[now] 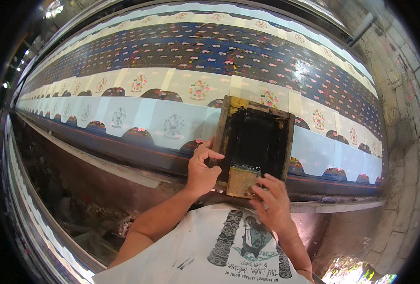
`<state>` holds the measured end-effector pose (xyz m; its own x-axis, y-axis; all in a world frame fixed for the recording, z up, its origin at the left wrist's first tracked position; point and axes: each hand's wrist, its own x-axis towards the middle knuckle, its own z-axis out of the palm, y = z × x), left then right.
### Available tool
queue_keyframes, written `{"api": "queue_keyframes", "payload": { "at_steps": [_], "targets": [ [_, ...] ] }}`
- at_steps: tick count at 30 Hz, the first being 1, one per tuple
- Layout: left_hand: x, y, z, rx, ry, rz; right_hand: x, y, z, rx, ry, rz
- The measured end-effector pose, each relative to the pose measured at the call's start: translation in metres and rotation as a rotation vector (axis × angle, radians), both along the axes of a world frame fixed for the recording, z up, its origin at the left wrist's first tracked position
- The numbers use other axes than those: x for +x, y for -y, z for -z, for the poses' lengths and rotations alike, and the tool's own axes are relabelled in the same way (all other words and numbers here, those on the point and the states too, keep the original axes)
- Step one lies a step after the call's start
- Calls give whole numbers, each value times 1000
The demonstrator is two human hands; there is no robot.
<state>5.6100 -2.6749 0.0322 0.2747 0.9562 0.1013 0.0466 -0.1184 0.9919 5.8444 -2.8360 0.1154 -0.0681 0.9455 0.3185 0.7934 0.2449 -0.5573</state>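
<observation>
Wooden frame (289, 142), its interior coated black, lying at the near edge of a long printing table (115, 140). It conceals the part of the pale blue panels (165, 124) beneath it; the coating obscures any pattern in its mesh. The left hand (203, 170) is at the left rail, thumb and forefinger apart; the other fingers are largely hidden, and whether they grip the rail cannot be told. The right hand (274, 203), blurred, has parted, loosely bent fingers beside a wooden block (242, 182) at the frame's near end; contact is uncertain. Lettering on the white shirt (186, 246) appears upside down, partly lost in folds. Captions under the panels' printed motifs are too small to read. The dark lens rim cuts off the table's far left end.
</observation>
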Motion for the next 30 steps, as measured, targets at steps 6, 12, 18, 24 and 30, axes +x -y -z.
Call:
{"api": "queue_keyframes", "payload": {
  "at_steps": [6, 12, 18, 24, 30],
  "targets": [
    [-1, 1, 10, -60, -4, -28, -16, -27, -9, -85, 200, -182],
    [-5, -1, 6, -68, -45, -34, -9, -45, -25, -146, 267, -213],
    [-3, -1, 3, -51, -36, -56, 26, -100, -56, -323, 196, -271],
    [0, -3, 13, -30, -77, -52, 42, -164, -39, -180, 208, -89],
    [-1, -3, 11, -53, -69, -32, 45, -188, -19, -92, 165, 14]
  ]
}}
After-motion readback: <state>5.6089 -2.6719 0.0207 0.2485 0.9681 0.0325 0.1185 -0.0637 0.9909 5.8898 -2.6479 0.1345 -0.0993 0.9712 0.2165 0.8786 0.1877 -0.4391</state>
